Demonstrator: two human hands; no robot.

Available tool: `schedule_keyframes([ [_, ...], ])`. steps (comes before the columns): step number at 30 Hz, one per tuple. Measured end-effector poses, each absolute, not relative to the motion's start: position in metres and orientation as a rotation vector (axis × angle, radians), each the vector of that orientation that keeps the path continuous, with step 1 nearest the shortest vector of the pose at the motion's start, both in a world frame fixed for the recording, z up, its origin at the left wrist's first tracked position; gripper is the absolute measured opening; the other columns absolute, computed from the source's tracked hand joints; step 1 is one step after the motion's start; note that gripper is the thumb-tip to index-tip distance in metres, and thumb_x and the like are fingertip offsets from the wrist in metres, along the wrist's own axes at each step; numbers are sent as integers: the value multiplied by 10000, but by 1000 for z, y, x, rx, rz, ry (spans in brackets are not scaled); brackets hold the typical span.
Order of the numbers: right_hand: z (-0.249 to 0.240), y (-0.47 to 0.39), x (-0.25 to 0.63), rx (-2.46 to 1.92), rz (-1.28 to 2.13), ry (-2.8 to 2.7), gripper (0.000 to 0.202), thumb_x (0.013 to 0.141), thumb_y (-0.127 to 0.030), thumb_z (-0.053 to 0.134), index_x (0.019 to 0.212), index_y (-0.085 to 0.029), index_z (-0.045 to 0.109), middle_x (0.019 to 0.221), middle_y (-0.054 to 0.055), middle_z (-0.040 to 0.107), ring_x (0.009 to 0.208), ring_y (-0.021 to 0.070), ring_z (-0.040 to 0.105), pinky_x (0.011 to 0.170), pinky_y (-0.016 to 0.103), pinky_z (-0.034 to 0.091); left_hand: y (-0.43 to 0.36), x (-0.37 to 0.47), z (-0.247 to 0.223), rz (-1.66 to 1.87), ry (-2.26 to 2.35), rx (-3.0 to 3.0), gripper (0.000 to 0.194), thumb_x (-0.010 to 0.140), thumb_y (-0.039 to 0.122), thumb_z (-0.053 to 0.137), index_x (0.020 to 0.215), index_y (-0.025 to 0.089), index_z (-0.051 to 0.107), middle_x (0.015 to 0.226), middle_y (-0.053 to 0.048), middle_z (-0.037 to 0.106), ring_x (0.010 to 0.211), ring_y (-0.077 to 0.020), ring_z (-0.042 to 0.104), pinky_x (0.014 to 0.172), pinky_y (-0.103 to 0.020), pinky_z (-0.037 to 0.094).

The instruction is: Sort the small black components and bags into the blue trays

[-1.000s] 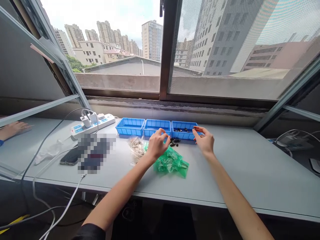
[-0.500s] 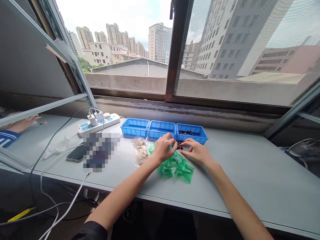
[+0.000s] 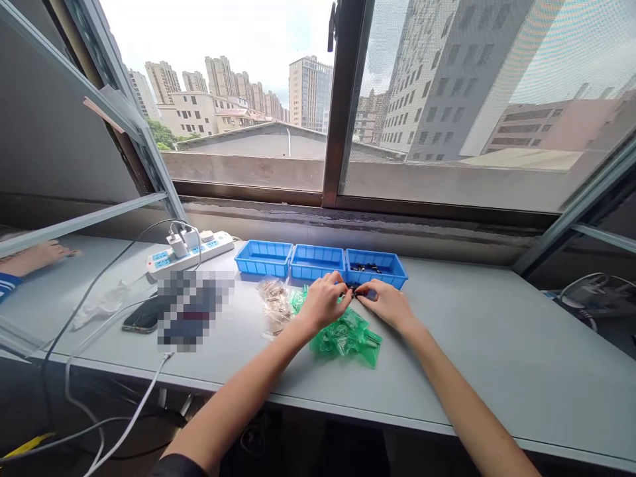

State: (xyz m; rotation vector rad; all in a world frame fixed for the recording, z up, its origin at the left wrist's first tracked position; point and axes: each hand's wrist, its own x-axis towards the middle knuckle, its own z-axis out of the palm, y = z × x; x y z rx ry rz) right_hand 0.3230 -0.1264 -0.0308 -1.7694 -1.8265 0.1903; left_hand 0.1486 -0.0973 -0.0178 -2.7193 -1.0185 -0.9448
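Observation:
Both hands meet over small black parts (image 3: pixel 354 289) just in front of the right blue bin. My left hand (image 3: pixel 325 299) has its fingers closed at the left side of these parts. From the right, my right hand (image 3: pixel 386 301) pinches at them with thumb and fingertips. Green plastic bags (image 3: pixel 345 334) lie below and between the hands. Left of them is a clear bag of small metallic pieces (image 3: pixel 275 305). More dark parts (image 3: pixel 366 267) sit in the right blue bin (image 3: pixel 397 273).
The middle blue bin (image 3: pixel 317 270) and left blue bin (image 3: pixel 263 267) stand alongside. A power strip (image 3: pixel 213 250), phone (image 3: pixel 142 317) and cables occupy the left side. Another person's hand (image 3: pixel 47 253) rests at the far left. A window frame rises behind.
The camera view has shifted slightly. My right hand's thumb and fingers have come closer together at the black parts. The other person's hand has moved left.

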Motion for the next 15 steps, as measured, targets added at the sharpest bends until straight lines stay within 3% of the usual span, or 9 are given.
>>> schedule_keyframes([
  [9,-31,-125,326,-1785,195,-1810,143,735,-354,609,790,-300,730,867,-14,701,583,148,585,532,268,388,-92,148,-21,-894,-1094,-2728,222,876,258,504,715,177,632,836,-31,582,763,-157,552,625,-277,438],
  [15,-27,-127,323,-1805,211,-1811,108,748,-311,600,744,-291,706,865,-22,712,748,192,628,587,275,398,-94,149,-19,-896,-1068,-2736,232,878,257,502,696,180,625,817,-32,577,756,-155,549,616,-268,447],
])
